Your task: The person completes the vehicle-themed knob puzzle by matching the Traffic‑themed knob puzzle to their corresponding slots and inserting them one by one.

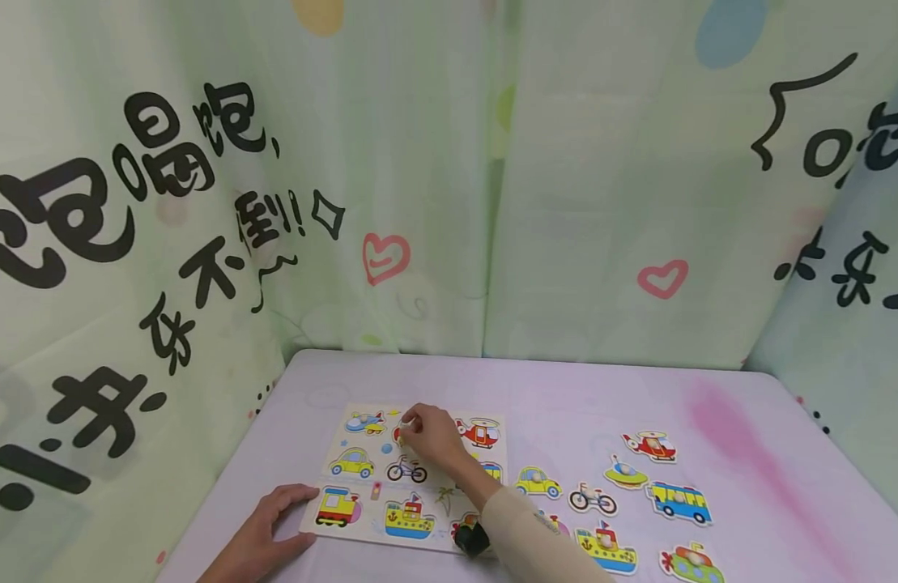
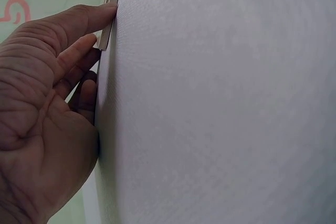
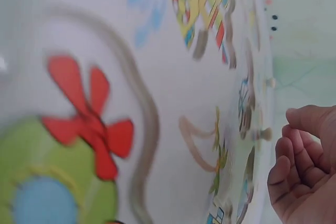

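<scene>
A shape puzzle board (image 1: 364, 478) with vehicle pictures lies on the table. At its near left corner my left hand (image 1: 270, 526) touches the edge with thumb and fingers spread apart; in the left wrist view the thumb rests against the board's edge (image 2: 108, 32). My right hand (image 1: 430, 437) is over the board's back row, partly covering a red picture (image 1: 397, 435) between the airplane (image 1: 364, 423) and the helicopter picture (image 1: 481, 432). In the right wrist view, its loosely curled fingers (image 3: 307, 124) are beside a small knob (image 3: 262, 134), with a gap between.
Loose pieces lie right of the board: a yellow car (image 1: 538, 482), bicycle (image 1: 593, 500), ship (image 1: 606, 551), helicopter (image 1: 651, 446), flying saucer (image 1: 626, 474), bus (image 1: 679, 503) and submarine (image 1: 692, 563). My right forearm partly hides another piece. Printed curtains (image 1: 565, 243) stand behind the table.
</scene>
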The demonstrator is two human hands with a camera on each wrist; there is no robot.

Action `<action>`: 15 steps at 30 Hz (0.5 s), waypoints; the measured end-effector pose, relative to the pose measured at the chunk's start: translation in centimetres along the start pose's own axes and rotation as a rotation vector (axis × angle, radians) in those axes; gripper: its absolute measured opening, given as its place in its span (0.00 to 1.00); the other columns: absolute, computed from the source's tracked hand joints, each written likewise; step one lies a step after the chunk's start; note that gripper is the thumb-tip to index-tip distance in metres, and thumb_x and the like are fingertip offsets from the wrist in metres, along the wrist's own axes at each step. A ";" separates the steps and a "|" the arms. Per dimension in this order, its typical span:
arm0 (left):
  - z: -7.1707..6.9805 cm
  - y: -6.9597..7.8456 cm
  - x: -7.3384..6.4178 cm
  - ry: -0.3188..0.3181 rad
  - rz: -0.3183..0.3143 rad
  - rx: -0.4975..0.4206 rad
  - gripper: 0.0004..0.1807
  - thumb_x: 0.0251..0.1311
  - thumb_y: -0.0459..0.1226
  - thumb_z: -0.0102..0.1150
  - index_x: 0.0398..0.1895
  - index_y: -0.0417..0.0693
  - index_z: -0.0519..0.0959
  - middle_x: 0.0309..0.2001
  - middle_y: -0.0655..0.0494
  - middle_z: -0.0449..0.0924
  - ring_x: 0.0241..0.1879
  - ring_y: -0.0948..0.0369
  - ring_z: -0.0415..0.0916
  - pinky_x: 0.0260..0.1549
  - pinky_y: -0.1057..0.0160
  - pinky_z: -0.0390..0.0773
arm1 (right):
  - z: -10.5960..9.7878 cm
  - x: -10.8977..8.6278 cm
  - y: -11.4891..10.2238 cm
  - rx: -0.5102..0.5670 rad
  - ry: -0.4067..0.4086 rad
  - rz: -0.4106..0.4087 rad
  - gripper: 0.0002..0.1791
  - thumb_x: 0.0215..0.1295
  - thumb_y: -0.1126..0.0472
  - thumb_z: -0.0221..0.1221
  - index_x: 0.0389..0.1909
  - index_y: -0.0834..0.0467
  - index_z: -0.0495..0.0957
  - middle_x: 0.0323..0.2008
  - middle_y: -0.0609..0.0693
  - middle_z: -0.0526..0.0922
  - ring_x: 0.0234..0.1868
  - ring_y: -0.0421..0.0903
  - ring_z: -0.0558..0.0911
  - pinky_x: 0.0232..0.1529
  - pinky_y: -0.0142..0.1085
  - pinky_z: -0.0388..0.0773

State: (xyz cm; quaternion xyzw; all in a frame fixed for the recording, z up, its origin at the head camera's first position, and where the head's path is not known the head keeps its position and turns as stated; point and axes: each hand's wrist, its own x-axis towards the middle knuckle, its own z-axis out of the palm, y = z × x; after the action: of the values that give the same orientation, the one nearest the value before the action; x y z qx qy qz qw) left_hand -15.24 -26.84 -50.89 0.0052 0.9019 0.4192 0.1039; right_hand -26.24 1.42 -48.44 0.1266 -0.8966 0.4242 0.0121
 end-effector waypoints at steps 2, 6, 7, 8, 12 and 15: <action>0.0 0.0 0.1 0.003 -0.004 0.010 0.34 0.51 0.45 0.78 0.63 0.54 0.78 0.68 0.50 0.70 0.69 0.44 0.64 0.66 0.33 0.66 | -0.2 -0.5 -0.1 0.039 -0.004 -0.013 0.08 0.67 0.63 0.64 0.44 0.61 0.82 0.27 0.45 0.77 0.28 0.40 0.72 0.29 0.31 0.69; 0.0 0.0 0.2 0.005 -0.017 0.013 0.34 0.50 0.44 0.79 0.63 0.56 0.78 0.69 0.52 0.70 0.69 0.45 0.64 0.66 0.34 0.66 | -0.4 -1.6 -0.3 0.105 -0.009 -0.037 0.09 0.67 0.63 0.65 0.45 0.62 0.82 0.27 0.44 0.77 0.28 0.39 0.72 0.29 0.29 0.69; 0.0 0.0 0.2 0.005 -0.018 0.014 0.34 0.50 0.44 0.79 0.63 0.56 0.78 0.69 0.52 0.70 0.69 0.46 0.64 0.66 0.34 0.66 | -0.5 -1.9 -0.4 0.116 -0.008 -0.041 0.09 0.67 0.62 0.66 0.45 0.63 0.83 0.27 0.44 0.77 0.28 0.39 0.72 0.29 0.29 0.69; 0.0 0.0 0.1 0.004 -0.022 0.011 0.34 0.50 0.45 0.79 0.63 0.56 0.78 0.69 0.52 0.70 0.69 0.46 0.64 0.66 0.34 0.66 | -0.5 -2.1 -0.4 0.120 -0.007 -0.043 0.10 0.67 0.62 0.66 0.45 0.63 0.83 0.27 0.44 0.77 0.28 0.39 0.72 0.30 0.28 0.69; 0.0 0.1 0.0 0.003 -0.019 0.006 0.35 0.50 0.45 0.79 0.63 0.55 0.78 0.69 0.51 0.70 0.69 0.45 0.64 0.66 0.34 0.67 | -0.8 -2.8 -0.7 0.116 0.014 -0.050 0.10 0.66 0.62 0.67 0.45 0.64 0.83 0.28 0.44 0.77 0.29 0.39 0.72 0.30 0.28 0.70; 0.0 0.1 -0.1 0.002 -0.015 0.007 0.34 0.50 0.44 0.79 0.63 0.54 0.78 0.69 0.50 0.70 0.69 0.45 0.64 0.66 0.34 0.67 | -1.1 -3.1 -0.6 0.100 0.031 -0.053 0.11 0.66 0.62 0.68 0.45 0.63 0.83 0.27 0.44 0.78 0.29 0.38 0.73 0.31 0.28 0.71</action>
State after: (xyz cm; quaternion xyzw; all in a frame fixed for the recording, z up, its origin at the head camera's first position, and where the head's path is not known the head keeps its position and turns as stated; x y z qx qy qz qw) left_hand -15.16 -26.73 -50.79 -0.0018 0.9034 0.4154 0.1063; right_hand -23.16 2.61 -47.68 0.1441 -0.8703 0.4700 0.0310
